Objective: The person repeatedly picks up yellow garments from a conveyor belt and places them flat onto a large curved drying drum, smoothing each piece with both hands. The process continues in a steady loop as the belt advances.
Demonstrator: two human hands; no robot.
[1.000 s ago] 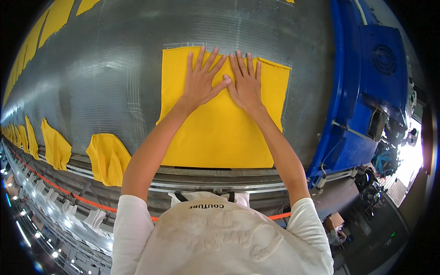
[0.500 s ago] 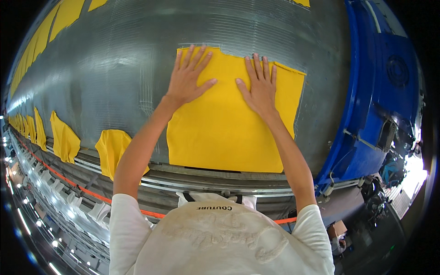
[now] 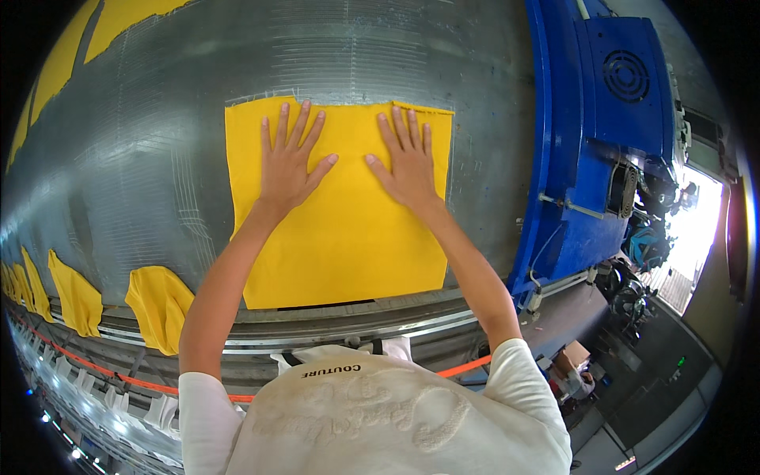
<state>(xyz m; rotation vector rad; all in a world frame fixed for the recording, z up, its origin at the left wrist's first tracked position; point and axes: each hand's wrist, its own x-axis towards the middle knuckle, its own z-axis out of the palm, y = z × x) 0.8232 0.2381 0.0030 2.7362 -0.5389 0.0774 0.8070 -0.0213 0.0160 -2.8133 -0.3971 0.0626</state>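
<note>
A yellow fabric piece (image 3: 348, 245) lies spread on a grey metal table, its near edge reaching the table's front rail. My left hand (image 3: 291, 170) rests on its upper left part, palm down with the fingers spread. On the upper right part lies my right hand (image 3: 410, 166), also palm down, fingers stretched toward the far edge. That far edge is uneven: a small step shows by my left fingertips, and a narrow rolled strip runs along the right. Neither hand grips anything.
To the right stands a blue machine housing (image 3: 625, 79) with a round vent. Several yellow fabric pieces (image 3: 158, 305) hang over the front edge at the left. More yellow fabric (image 3: 131, 28) lies at the far left. An orange-red strip (image 3: 463, 366) runs below the front rail.
The view has swung to the right. My left hand has moved inward from the fabric's left edge. The far edge now looks straighter. Both hands stay flat on the fabric.
</note>
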